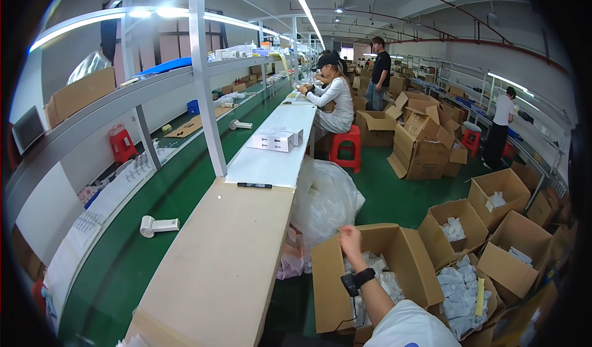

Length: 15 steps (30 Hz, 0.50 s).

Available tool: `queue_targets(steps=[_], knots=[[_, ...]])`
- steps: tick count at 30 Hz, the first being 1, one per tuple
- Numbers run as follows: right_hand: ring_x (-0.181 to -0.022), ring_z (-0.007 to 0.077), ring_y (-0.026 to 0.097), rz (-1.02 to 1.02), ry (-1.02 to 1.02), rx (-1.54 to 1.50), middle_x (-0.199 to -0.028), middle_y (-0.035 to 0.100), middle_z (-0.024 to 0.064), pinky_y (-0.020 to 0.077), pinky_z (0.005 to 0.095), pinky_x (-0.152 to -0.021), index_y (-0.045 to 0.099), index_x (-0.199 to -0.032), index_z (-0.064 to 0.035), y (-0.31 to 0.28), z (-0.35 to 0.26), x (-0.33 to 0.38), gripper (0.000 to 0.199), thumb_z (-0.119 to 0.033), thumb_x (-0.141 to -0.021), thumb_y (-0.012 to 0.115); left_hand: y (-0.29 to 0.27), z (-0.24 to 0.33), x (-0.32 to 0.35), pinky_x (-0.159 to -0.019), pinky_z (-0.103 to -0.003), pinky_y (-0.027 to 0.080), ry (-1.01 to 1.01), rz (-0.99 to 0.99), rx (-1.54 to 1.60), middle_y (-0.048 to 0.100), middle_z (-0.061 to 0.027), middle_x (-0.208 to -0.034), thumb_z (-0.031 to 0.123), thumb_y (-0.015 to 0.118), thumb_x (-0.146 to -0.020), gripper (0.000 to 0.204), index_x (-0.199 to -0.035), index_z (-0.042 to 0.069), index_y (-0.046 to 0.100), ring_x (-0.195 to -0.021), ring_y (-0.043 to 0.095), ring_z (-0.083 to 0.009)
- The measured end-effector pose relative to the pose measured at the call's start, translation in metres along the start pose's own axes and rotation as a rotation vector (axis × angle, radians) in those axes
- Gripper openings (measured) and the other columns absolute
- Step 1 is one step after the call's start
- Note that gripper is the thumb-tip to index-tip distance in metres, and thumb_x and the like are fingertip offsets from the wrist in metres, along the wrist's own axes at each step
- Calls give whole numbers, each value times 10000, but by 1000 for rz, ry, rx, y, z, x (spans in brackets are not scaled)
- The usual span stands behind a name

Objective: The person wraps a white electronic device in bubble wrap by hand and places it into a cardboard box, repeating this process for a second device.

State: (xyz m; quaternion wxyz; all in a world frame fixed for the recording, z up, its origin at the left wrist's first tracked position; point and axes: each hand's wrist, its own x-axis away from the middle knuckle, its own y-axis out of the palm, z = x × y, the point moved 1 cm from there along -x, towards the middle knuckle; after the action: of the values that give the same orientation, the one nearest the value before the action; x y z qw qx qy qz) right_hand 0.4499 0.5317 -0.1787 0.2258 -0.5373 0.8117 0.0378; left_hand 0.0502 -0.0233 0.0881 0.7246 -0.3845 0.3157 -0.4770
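Note:
My right hand (351, 243) is raised at the far left corner of an open cardboard box (416, 267), its fingers curled together. What they hold, if anything, is too small to make out, and I cannot tell whether they touch the box's flap. A black band with a small black device (357, 280) is strapped round that wrist, and a thin dark cable hangs from it. Below the hand, clear-wrapped pale items (390, 284) lie inside the box. My left hand is out of view.
Left of the box runs a bench (209, 254) with a black marker (254, 185) and white boxes (274, 140). A green conveyor (117, 267) carries white handheld devices (157, 226). Filled cartons (456, 223) crowd the right. People (333, 94) work farther off.

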Motion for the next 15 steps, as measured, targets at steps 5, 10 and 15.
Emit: queue_targets(steps=[5, 10, 15], knots=[[-720, 98, 620, -798, -19, -159, -845, 659, 32, 517, 262, -656, 637, -1079, -25, 48, -294, 93, 185, -85, -918, 567, 3, -7, 9, -843, -352, 493, -88, -193, 449, 648, -133, -1011, 58, 604, -903, 119, -1005, 22, 654, -930, 621, -270], [-783, 173, 584, -1836, -398, -551, -951, 648, 78, 490, 324, -725, 543, -1211, -39, 61, -406, 280, 341, -165, -897, 583, -15, -83, 27, -838, -316, 488, 917, -391, -122, 655, -89, -1008, 57, 655, -895, 87, -971, 30, 689, -946, 608, -192], [-788, 342, 633, -1798, -808, -747, -992, 644, 186, 487, 402, -677, 622, -1129, -101, 94, -446, 351, 396, -225, -760, 696, 5, -55, 29, -847, -351, 497, -125, -51, 835, 660, -111, -1030, 123, 689, -891, 113, -990, 70, 703, -978, 619, -278]])
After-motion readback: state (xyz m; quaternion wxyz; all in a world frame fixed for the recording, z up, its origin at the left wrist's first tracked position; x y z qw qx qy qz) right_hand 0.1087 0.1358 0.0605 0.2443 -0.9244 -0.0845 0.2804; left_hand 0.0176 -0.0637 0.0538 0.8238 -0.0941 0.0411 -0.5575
